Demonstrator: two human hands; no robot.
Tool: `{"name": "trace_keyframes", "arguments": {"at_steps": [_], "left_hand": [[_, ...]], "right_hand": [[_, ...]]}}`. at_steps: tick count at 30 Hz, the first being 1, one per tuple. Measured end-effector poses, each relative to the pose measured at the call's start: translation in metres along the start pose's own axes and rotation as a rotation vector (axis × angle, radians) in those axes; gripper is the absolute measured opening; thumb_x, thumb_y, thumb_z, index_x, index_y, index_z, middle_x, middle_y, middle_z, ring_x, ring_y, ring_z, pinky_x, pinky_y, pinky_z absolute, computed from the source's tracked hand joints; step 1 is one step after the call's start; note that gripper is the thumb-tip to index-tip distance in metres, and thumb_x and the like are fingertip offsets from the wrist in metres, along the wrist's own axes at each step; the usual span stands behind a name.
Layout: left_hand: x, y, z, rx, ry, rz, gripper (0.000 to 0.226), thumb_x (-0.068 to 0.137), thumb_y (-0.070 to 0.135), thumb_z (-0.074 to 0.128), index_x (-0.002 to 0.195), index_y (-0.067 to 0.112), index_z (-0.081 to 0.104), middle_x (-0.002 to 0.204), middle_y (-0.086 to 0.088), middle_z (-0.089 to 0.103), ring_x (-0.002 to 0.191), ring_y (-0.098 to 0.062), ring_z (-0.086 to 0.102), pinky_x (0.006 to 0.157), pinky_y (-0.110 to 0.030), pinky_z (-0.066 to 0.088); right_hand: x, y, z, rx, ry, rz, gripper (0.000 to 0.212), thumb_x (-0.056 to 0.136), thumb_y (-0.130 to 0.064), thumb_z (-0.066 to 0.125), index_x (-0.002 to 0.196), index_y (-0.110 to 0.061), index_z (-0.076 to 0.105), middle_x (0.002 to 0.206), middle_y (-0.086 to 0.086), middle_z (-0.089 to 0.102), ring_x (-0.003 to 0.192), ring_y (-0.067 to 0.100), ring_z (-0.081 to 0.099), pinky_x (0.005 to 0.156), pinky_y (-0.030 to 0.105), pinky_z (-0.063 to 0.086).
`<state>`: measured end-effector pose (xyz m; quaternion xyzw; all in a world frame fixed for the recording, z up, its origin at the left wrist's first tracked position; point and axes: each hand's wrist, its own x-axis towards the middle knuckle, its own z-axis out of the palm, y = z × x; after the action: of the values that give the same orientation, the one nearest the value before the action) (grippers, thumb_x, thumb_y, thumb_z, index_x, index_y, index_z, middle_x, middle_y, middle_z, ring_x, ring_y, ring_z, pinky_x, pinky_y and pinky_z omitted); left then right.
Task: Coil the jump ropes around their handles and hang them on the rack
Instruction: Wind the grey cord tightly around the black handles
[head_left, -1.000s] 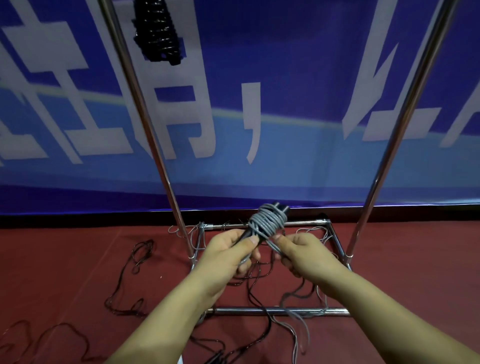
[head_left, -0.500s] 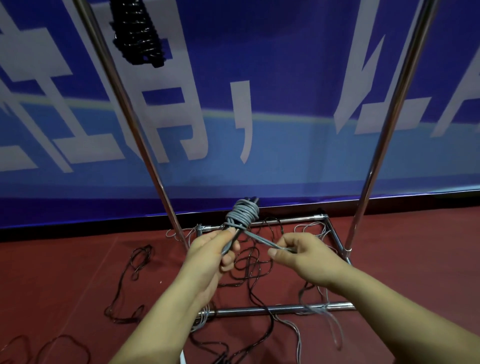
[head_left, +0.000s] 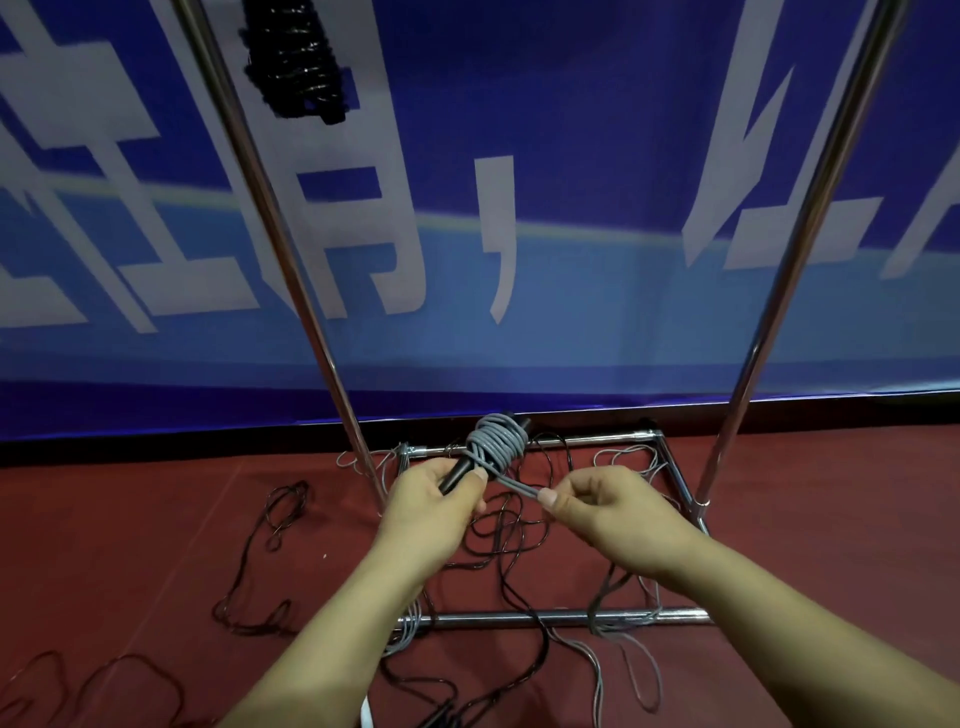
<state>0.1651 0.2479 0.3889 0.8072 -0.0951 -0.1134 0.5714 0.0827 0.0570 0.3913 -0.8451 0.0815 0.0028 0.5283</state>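
My left hand (head_left: 434, 499) grips the black handles of a grey jump rope (head_left: 496, 441), which is wound in a thick coil round their upper end. My right hand (head_left: 613, 506) pinches the doubled free end of that grey rope and holds it taut, down and to the right of the coil. The metal rack has two slanted uprights, the left pole (head_left: 291, 260) and the right pole (head_left: 810, 228). A coiled black jump rope (head_left: 296, 57) hangs at the top left, its hanging point out of frame.
The rack's rectangular base frame (head_left: 545, 618) lies on the red floor under my hands. Loose black ropes (head_left: 270, 561) and thin grey ropes (head_left: 623, 654) are tangled across the floor and base. A blue banner (head_left: 571, 156) covers the wall behind.
My right hand has drawn the grey rope's end out to the right, away from the coil, pulling it tight. My left hand keeps its grip on the handles.
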Motion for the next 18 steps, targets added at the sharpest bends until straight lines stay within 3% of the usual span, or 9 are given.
{"name": "trace_keyframes", "arguments": {"at_steps": [4,9,11,14,18], "left_hand": [[0.01,-0.009,-0.002,0.137,0.054,0.055,0.008,0.093,0.028,0.067,0.092,0.021,0.07,0.071,-0.001,0.071,0.061,-0.012,0.059,0.064,-0.032,0.049],[0.011,-0.017,0.002,0.292,0.051,0.06,0.012,0.092,0.037,0.066,0.089,0.026,0.067,0.075,0.001,0.073,0.064,-0.014,0.063,0.067,-0.036,0.052],[0.009,-0.015,0.006,0.323,0.042,0.068,0.012,0.092,0.038,0.066,0.09,0.026,0.066,0.075,0.004,0.073,0.067,-0.015,0.065,0.068,-0.036,0.053],[0.005,-0.011,0.012,0.373,0.025,0.104,0.012,0.092,0.037,0.066,0.095,0.026,0.067,0.074,0.007,0.07,0.067,-0.009,0.064,0.066,-0.03,0.051],[0.0,-0.008,0.019,0.414,0.015,0.172,0.01,0.093,0.035,0.066,0.096,0.026,0.066,0.072,0.01,0.066,0.06,0.001,0.057,0.056,-0.012,0.04]], "right_hand": [[-0.001,-0.003,0.002,-0.095,0.001,-0.039,0.04,0.097,-0.042,0.058,0.065,-0.018,0.055,0.047,-0.012,0.044,0.044,0.002,0.036,0.046,0.016,0.031],[-0.007,-0.007,0.007,-0.223,-0.041,-0.099,0.024,0.098,-0.036,0.058,0.08,-0.022,0.066,0.062,-0.002,0.06,0.053,0.002,0.046,0.055,0.022,0.039],[-0.011,-0.011,0.005,-0.262,-0.042,-0.112,0.024,0.098,-0.034,0.058,0.076,-0.029,0.064,0.065,0.0,0.064,0.055,0.002,0.049,0.057,0.023,0.042],[-0.015,-0.025,-0.002,-0.314,-0.025,-0.108,0.034,0.099,-0.03,0.057,0.065,-0.034,0.057,0.055,-0.012,0.06,0.052,-0.001,0.051,0.053,0.016,0.038],[-0.015,-0.042,-0.01,-0.376,-0.072,-0.095,0.038,0.1,-0.028,0.055,0.062,-0.033,0.054,0.052,-0.014,0.059,0.049,-0.006,0.052,0.052,0.009,0.035]]}}
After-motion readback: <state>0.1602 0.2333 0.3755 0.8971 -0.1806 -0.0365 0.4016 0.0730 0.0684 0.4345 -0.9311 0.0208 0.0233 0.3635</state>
